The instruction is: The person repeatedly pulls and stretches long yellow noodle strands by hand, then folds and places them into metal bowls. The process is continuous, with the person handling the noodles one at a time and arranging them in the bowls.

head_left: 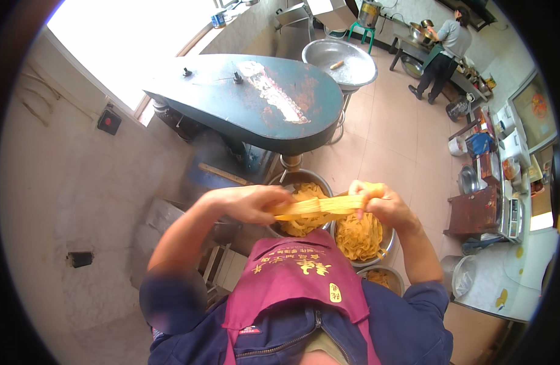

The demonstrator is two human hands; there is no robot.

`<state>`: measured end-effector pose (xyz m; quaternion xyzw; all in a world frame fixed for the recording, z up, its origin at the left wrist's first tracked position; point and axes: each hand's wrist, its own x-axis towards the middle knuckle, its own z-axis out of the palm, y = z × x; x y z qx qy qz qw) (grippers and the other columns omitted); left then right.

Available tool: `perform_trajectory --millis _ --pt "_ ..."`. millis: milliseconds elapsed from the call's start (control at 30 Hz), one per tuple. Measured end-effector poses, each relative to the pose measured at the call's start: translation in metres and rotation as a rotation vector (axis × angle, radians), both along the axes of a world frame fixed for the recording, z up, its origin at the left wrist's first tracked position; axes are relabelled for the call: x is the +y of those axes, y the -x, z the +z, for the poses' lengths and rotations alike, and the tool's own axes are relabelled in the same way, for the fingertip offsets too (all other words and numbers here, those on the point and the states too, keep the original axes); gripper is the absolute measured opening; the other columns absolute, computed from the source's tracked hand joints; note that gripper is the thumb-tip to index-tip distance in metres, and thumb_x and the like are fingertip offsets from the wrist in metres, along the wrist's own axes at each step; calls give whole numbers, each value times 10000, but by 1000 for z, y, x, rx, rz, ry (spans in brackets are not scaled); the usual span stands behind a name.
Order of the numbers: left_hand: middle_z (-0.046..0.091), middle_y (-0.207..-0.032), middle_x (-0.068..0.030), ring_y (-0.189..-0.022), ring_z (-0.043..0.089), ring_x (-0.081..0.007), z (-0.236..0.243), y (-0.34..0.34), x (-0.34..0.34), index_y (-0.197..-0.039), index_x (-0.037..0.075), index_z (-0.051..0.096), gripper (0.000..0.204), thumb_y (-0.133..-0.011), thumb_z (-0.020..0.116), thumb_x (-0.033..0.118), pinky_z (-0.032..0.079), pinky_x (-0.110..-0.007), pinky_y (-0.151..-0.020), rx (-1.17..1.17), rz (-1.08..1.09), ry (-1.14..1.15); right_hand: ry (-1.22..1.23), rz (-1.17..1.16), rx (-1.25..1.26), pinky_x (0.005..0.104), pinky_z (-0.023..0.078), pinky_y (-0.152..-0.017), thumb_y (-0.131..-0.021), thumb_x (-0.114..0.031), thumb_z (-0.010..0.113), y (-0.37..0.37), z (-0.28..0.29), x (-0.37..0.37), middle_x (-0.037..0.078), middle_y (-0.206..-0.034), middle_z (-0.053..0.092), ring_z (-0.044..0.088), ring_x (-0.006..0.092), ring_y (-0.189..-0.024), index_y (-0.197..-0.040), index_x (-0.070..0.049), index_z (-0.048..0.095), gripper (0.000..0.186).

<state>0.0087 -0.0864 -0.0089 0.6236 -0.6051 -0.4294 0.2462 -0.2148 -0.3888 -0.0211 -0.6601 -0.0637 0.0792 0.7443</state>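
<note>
A flat band of yellow strips [324, 207], perhaps noodle or dough sheet, is stretched sideways between my two hands in front of the maroon apron [286, 267]. My left hand [251, 203] is closed on its left end, slightly smeared by motion. At the other end, my right hand [384, 203] grips the band in a fist. Beneath it stands a metal bowl [322, 177] of loose yellow strips [302, 226], partly hidden by my hands. To its right, a second metal bowl [390, 244] is heaped with similar strips [357, 238]. A smaller bowl [400, 283] with yellow pieces sits nearer me.
A large blue-green machine [231, 106] with a shaft rises above the first bowl. Beyond it is a wide metal basin [339, 47]. Another person [448, 52] works at a far table. Along the right runs a counter [490, 291] with a scale [513, 217] and containers.
</note>
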Motion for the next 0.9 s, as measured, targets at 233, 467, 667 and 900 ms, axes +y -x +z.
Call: perform_trajectory --millis 233,467,667,900 --pt "659 -674 -13 -579 601 -108 -24 -84 171 -865 33 720 292 -943 740 313 483 -295 -544 46 497 -669 -900 -686 62 506 460 -1091 -828 -112 567 142 -85 -105 130 -989 707 679 310 -1079 -796 -50 654 111" --pt "681 -664 -96 -548 650 -163 -63 -131 381 -785 -39 707 167 -836 746 115 516 -312 -492 -134 1187 -916 -595 -1209 80 357 579 -903 -872 -80 517 265 -89 -228 179 -1507 545 669 164 -848 -1196 30 638 363" --pt "677 -643 -154 -526 679 -234 -62 -175 459 -759 -69 666 170 -859 669 68 542 -381 -465 -578 1387 -884 -310 -1435 97 255 553 -800 -1005 -155 548 332 -88 -318 186 -1528 530 654 122 -797 -1320 39 597 374" --pt "623 -559 -123 -429 592 -212 -16 -202 452 -801 -48 675 236 -910 647 159 459 -380 -413 -597 1328 -818 -498 -1320 139 208 533 -715 -1049 -170 528 342 -78 -317 138 -1459 605 598 55 -724 -1502 23 469 495"
